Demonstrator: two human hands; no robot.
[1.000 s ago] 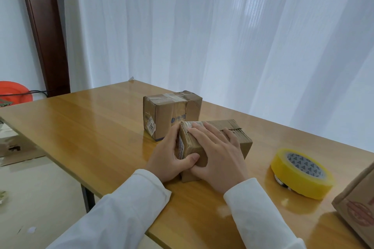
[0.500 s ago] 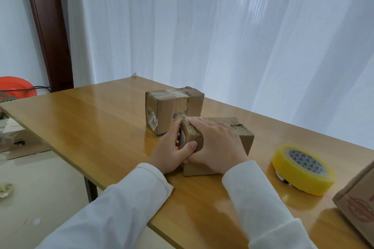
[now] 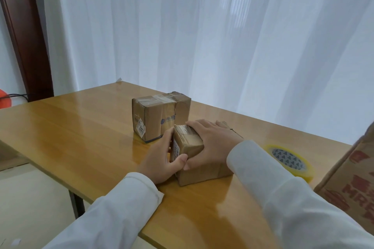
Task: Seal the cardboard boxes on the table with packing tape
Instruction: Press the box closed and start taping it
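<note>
A white curtain (image 3: 202,36) hangs behind the wooden table (image 3: 70,137). At the right edge a big printed carton (image 3: 352,184) stands close, half hiding the yellow tape roll (image 3: 291,159) beside it. A taped box (image 3: 159,115) sits further back, just behind the small box (image 3: 192,157) near the table's front. The right hand (image 3: 212,141) lies flat on its top, fingers spread; the left hand (image 3: 162,159) grips its labelled end, thumb curled onto the front.
</note>
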